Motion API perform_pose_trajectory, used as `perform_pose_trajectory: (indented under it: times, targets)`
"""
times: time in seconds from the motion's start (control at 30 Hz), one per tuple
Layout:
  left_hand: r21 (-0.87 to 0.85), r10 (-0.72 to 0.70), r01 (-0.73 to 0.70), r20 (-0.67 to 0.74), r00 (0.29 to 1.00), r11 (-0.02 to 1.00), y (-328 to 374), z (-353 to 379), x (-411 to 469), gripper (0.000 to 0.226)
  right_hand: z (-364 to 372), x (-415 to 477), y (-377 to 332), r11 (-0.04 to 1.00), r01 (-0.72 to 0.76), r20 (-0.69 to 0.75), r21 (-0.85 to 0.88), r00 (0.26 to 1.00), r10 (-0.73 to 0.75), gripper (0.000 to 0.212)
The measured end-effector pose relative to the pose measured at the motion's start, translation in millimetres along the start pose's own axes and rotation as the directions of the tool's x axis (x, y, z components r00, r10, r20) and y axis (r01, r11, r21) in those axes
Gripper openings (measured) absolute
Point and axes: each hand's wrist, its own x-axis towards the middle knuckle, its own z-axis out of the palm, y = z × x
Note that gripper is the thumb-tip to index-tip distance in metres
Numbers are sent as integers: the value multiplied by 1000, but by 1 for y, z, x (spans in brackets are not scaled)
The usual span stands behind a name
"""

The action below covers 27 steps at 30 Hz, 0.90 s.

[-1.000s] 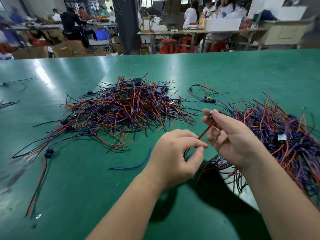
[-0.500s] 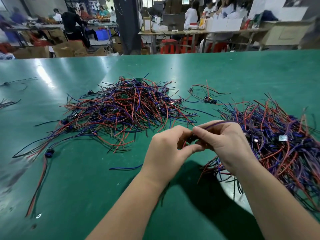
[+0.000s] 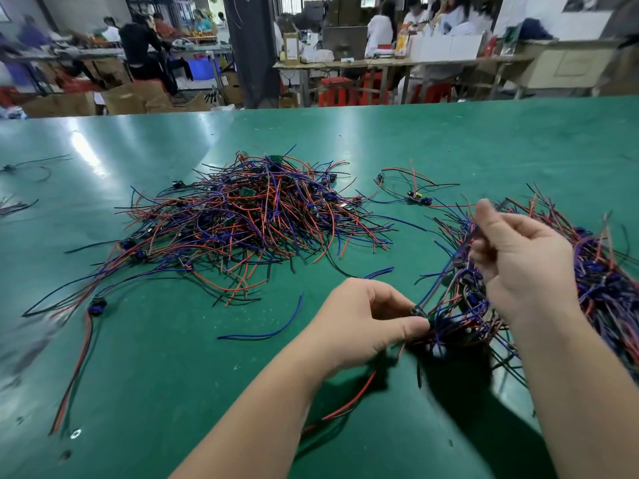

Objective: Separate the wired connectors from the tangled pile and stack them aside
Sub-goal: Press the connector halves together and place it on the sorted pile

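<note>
A big tangled pile (image 3: 252,219) of red, blue and black wires with small connectors lies at the middle of the green table (image 3: 449,143). A second heap of wired connectors (image 3: 594,271) spreads along the right side. My left hand (image 3: 366,319) pinches wire ends at the heap's near left edge. My right hand (image 3: 518,257) is raised above the heap, fingers closed on a wired connector whose blurred wires run down toward my left hand.
A lone wired connector (image 3: 418,198) lies between the two heaps. A loose blue wire (image 3: 269,331) and a red-and-black lead with a blue connector (image 3: 95,305) lie at the near left. People work at benches beyond the table's far edge.
My hands, together half a second ago, have parted. The right hand rose up and to the right with the wire; the left dropped to the heap's near edge.
</note>
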Motion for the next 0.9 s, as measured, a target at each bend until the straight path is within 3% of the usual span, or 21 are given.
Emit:
perform_pose_trajectory:
  times: [0.1, 0.2, 0.27, 0.33, 0.37, 0.43, 0.5, 0.6, 0.7, 0.8, 0.9]
  targets:
    - [66, -15, 13, 19, 1000, 998, -2, 2, -1, 18, -5, 5, -2, 978, -17, -114, 206, 993, 41, 21]
    - [120, -45, 49, -31, 998, 992, -3, 0, -1, 14, -11, 12, -6, 922, -33, -130, 386, 987, 90, 21]
    - [-29, -75, 73, -49, 996, 997, 2, -4, 1, 9, -12, 16, -8, 907, -80, -104, 414, 985, 135, 20]
    - [-321, -110, 103, -4, 994, 941, 11, -9, 2, 8, -10, 15, -4, 930, -202, -24, 308, 975, 220, 14]
    - [-482, -122, 124, 35, 992, 868, 16, -12, 2, 6, -6, 13, 0, 944, -262, 43, 201, 965, 258, 11]
    - [-713, -109, 130, 76, 991, 689, 22, -19, 2, 33, 1, 4, 9, 953, -294, 227, -68, 926, 302, 15]
    - [-795, -81, 66, 22, 996, 604, 23, -23, 2, 56, 8, -10, 16, 937, -207, 421, -283, 851, 315, 19]
    - [-786, -97, -24, -106, 990, 618, 21, -21, 2, 40, 19, -27, 20, 952, -146, 542, -268, 794, 274, 27]
    - [-708, -91, -75, -193, 977, 702, 16, -10, 2, 27, 26, -31, 25, 974, -215, 488, -71, 844, 222, 14]
    - [-602, 78, -194, -214, 974, 775, 14, -5, 0, 12, 28, -30, 26, 951, -306, 445, 35, 857, 260, 9]
    - [-428, 224, -301, -222, 949, 852, 13, -8, 1, 17, 25, -24, 19, 920, -378, 433, 99, 849, 302, 13]
